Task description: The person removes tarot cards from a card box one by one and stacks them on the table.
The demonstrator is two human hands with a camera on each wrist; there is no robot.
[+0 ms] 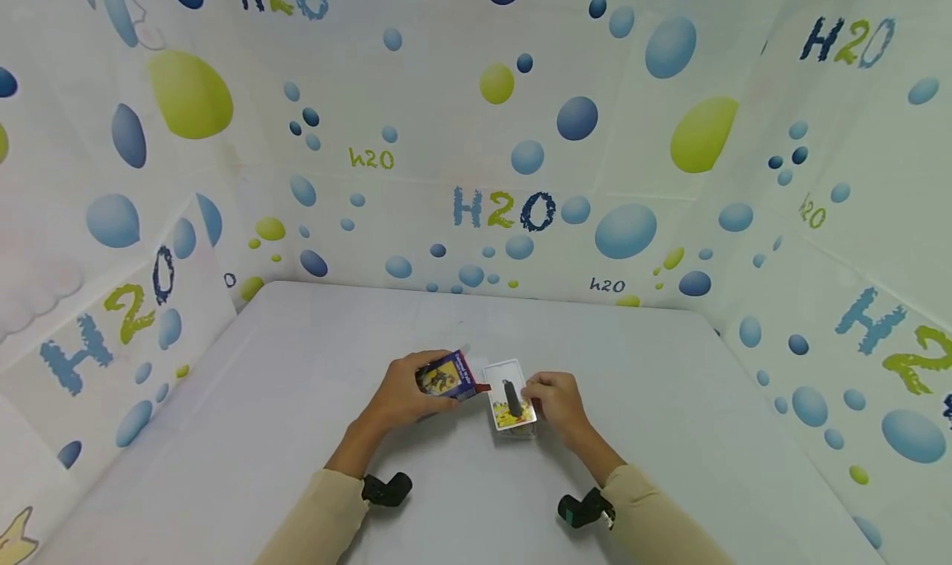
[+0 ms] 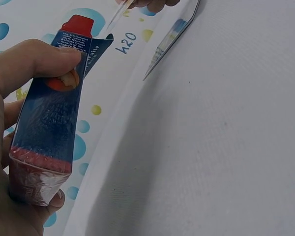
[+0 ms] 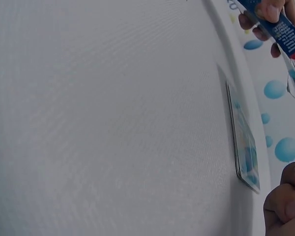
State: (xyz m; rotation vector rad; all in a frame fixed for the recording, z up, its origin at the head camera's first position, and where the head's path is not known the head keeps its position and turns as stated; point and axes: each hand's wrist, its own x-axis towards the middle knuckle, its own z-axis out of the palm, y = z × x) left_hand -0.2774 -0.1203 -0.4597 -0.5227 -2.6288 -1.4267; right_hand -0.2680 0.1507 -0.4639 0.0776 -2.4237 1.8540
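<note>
My left hand (image 1: pixel 405 393) grips a blue and red card box (image 1: pixel 445 377) with a picture on its front. One red end flap stands out toward the right, and crinkled clear wrap covers the other end of the box (image 2: pixel 46 118) in the left wrist view. Between finger and thumb, my right hand (image 1: pixel 559 401) pinches a picture card (image 1: pixel 498 377) by its right edge. This card shows a dark upright figure over yellow ground. Under it, mostly covered in the head view, a thin stack of cards (image 3: pixel 244 142) lies on the table.
A white cloth covers the table (image 1: pixel 654 433). Walls of white sheet (image 1: pixel 416 218) with blue and green dots and H2O lettering rise at the back and both sides. Each wrist carries a small black camera (image 1: pixel 388 489).
</note>
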